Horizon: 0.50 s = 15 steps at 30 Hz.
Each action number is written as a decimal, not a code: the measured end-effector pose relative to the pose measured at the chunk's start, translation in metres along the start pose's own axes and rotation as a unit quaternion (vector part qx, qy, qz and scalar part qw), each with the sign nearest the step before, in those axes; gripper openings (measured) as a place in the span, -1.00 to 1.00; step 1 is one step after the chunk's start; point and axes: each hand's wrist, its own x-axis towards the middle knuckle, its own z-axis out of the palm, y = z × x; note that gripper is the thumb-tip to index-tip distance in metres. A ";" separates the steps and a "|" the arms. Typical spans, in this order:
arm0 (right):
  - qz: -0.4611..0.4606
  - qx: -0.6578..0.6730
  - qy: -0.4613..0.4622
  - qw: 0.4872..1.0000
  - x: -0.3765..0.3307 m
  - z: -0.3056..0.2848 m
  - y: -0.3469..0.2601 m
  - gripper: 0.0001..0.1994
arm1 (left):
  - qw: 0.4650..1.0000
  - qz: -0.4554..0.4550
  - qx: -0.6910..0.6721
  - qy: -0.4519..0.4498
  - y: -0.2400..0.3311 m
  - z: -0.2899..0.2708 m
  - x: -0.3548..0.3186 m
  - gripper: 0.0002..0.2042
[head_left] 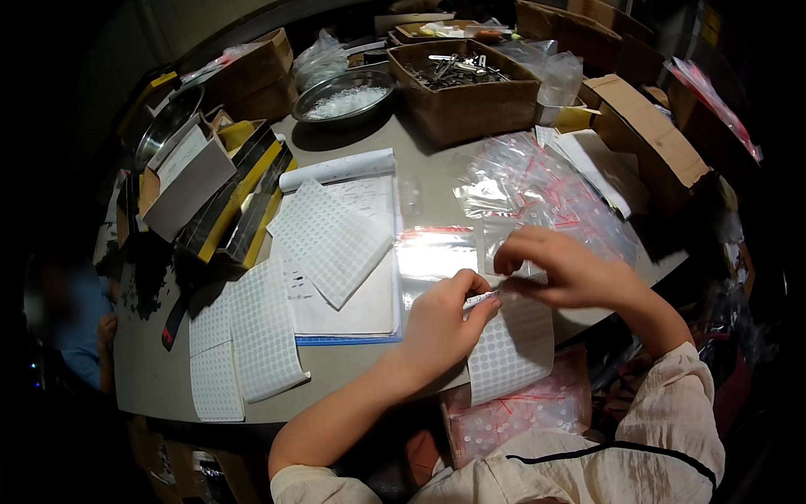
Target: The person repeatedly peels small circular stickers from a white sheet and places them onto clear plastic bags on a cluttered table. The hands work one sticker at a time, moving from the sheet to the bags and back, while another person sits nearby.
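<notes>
My left hand [445, 326] grips the top edge of a white sheet of round grey stickers [512, 353], thumb and fingers pinched at its curled edge. The sheet hangs over the table's front edge. Just right of that edge is my right hand [564, 267], its fingers bent and thumb and fingertips close together; anything between them is too small to make out. Under and beyond my hands lie clear zip bags with red strips, one flat bag [437, 252] by my left hand and a heap of bags [537, 181] farther back.
More sticker sheets lie on a paper pad [353, 323] and at the table's left [269, 336]. Behind stand a metal bowl [344, 97] and a cardboard box of metal pieces [462, 101]. A box of bags [520, 412] sits below my hands. Another person [84, 336] is at far left.
</notes>
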 end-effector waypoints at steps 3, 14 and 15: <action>-0.015 -0.144 0.016 0.989 -0.010 0.020 -0.005 -0.73 | 0.992 -0.093 -0.071 -0.042 0.007 -0.006 0.002 -0.75; -0.053 -0.177 0.093 0.978 -0.019 0.036 -0.010 -0.71 | 0.950 -0.164 -0.251 -0.087 -0.016 -0.005 0.005 -0.73; -0.051 -0.175 0.095 0.979 -0.020 0.036 -0.009 -0.71 | 0.947 -0.166 -0.259 -0.089 -0.015 -0.006 0.005 -0.74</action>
